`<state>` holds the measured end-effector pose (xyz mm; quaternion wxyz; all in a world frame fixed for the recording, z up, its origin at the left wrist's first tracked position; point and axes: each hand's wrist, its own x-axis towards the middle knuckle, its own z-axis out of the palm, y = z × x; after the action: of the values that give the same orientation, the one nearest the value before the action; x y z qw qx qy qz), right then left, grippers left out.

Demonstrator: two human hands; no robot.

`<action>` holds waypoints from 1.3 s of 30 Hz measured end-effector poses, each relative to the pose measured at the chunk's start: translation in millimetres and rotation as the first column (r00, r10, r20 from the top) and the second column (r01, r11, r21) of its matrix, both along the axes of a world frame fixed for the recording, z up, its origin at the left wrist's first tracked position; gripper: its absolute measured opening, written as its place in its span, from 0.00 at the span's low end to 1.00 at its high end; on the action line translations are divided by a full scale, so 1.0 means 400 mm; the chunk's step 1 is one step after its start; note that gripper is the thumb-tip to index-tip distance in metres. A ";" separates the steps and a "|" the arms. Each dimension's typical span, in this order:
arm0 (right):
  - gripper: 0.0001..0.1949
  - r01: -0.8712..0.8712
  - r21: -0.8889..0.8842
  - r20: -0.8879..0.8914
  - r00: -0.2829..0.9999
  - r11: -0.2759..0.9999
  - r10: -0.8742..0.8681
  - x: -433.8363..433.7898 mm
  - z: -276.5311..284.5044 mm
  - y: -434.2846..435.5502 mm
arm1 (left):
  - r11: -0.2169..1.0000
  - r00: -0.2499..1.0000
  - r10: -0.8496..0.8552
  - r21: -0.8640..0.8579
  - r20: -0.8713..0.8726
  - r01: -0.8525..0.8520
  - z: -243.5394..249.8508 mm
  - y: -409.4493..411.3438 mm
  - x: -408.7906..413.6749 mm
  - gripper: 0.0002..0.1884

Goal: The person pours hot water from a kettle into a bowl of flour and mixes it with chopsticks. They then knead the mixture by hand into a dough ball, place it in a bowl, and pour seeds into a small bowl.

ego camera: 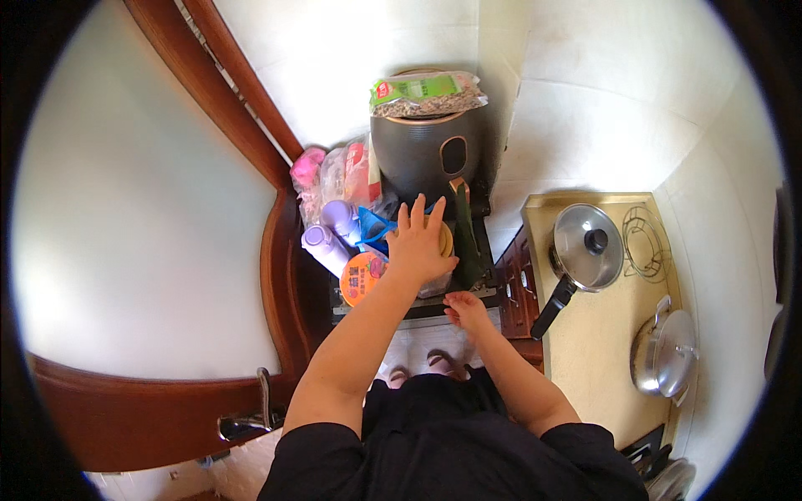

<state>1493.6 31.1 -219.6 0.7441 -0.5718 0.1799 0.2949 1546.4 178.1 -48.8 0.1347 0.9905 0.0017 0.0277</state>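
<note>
My left hand (418,241) is spread over a round yellow lid (446,241), covering most of it. Below that lid shows part of a clear container (435,287). My right hand (467,310) is near the front edge of the dark stand (413,311), fingers loosely bent and nothing seen in them. Left of my left hand are a blue plastic item (376,227) and an orange round lid (362,278) bearing writing. A long dark green item (465,238) with a copper-coloured end lies to the right.
Two lilac bottles (326,247) and plastic bags (348,169) crowd the left side. Behind stands a dark appliance (413,153) topped by a packet of grains or beans (432,97). The right counter (589,351) holds a lidded saucepan (586,247), a wire rack (647,244) and a lidded pot (667,354).
</note>
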 end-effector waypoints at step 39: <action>0.57 -0.570 0.804 0.379 0.267 -0.172 0.886 -0.683 0.268 0.541 | 0.945 0.831 0.322 -0.105 0.454 -0.309 0.532 0.226 -1.395 0.34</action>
<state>1220.6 247.5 -112.4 0.5460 -0.0459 -0.2489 0.7986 988.5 268.3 164.0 0.1381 0.9389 0.1331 0.2859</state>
